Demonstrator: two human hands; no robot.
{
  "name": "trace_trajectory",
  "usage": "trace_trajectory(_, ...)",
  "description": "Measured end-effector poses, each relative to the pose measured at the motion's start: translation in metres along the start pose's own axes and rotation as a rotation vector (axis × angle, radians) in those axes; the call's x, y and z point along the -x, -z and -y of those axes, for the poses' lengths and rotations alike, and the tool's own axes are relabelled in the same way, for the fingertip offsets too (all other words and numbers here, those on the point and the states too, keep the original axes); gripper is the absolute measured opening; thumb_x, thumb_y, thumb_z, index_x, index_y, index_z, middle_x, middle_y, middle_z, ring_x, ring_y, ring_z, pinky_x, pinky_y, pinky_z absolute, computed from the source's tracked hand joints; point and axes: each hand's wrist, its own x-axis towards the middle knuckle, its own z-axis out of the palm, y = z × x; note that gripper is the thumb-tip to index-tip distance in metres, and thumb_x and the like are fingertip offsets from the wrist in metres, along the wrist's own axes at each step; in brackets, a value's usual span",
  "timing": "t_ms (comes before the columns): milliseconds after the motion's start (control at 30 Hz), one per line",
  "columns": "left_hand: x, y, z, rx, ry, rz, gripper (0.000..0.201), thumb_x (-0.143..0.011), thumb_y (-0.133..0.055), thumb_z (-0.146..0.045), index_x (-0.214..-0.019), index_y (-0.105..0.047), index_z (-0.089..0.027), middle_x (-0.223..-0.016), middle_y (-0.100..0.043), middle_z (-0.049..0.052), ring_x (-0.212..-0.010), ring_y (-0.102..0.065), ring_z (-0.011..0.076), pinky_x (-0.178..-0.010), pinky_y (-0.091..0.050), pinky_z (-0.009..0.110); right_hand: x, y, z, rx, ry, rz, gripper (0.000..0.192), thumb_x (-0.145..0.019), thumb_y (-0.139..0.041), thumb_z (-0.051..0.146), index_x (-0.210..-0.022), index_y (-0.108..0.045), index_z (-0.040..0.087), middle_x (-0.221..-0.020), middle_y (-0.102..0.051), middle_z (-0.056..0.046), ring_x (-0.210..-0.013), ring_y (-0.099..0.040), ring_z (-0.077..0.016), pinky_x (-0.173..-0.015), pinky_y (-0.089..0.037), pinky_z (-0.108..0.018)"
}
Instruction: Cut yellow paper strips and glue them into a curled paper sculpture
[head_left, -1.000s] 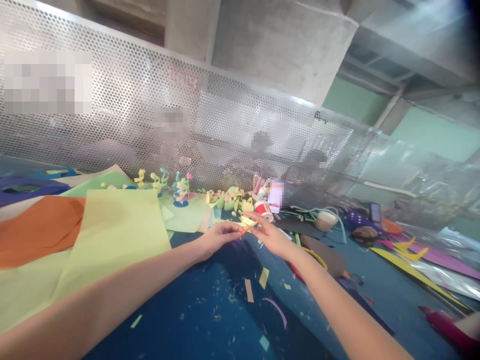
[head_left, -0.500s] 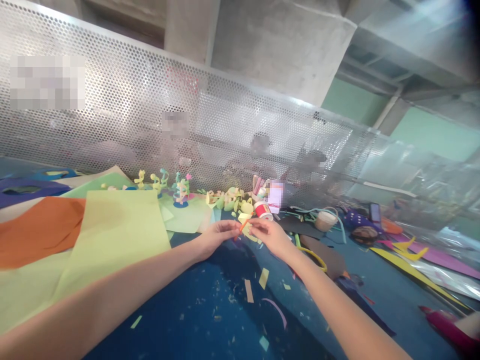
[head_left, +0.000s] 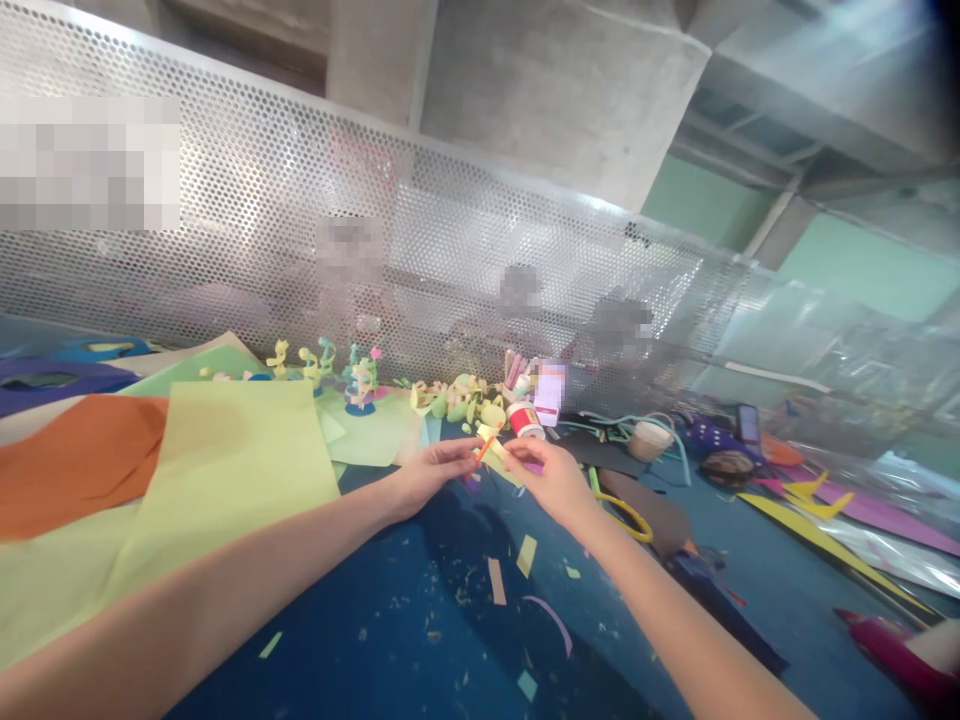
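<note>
Orange strip [head_left: 484,447] pinched between both hands, left hand [head_left: 427,474], right hand [head_left: 547,478], tilted up-right.

Bright, hazy daylight from upper right; glare there, wide-angle bending at edges, soft blur throughout, pixelated patches upper left, perhaps overexposed.

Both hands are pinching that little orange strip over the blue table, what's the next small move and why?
Probably keep rolling it tighter between the fingertips: the left hand and right hand both pinch the orange strip, which stands tilted and short, held just above the blue table.
</note>
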Motion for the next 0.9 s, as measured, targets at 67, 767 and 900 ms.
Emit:
trace_trajectory(67,0.0,0.0,0.0,0.003,0.011,-0.007,0.036,-0.07,-0.067,-0.025,-0.105,-0.062,-0.02,-0.086,-0.066,0.002,-0.072,-0.058,0.0107,-0.072,-0.043,0.025,0.001,0.0,0.002,-0.013,0.007,0.005,0.018,-0.076,-0.055,0.033,-0.086,-0.062,0.019,-0.078,-0.068,-0.004,-0.074,-0.065,-0.0185,-0.073,-0.049,-0.03)
trace_trajectory(767,0.002,-0.004,-0.003,-0.087,-0.042,0.025,0.037,-0.07,-0.066,-0.026,-0.106,-0.061,-0.017,-0.092,-0.065,0.005,-0.084,-0.056,0.0145,-0.082,-0.039,0.028,-0.004,-0.024,0.006,-0.2,-0.05,-0.03,0.019,-0.074,-0.055,0.035,-0.081,-0.06,0.018,-0.078,-0.066,-0.004,-0.074,-0.062,-0.0191,-0.068,-0.048,-0.029)
trace_trajectory(900,0.004,-0.008,-0.007,-0.127,-0.056,0.025,0.032,-0.07,-0.065,-0.028,-0.099,-0.064,-0.015,-0.094,-0.066,0.007,-0.087,-0.057,0.0172,-0.082,-0.04,0.028,-0.002,-0.026,0.008,-0.165,-0.03,-0.047,0.019,-0.075,-0.054,0.035,-0.081,-0.06,0.018,-0.076,-0.066,-0.004,-0.071,-0.061,-0.019,-0.065,-0.047,-0.029)
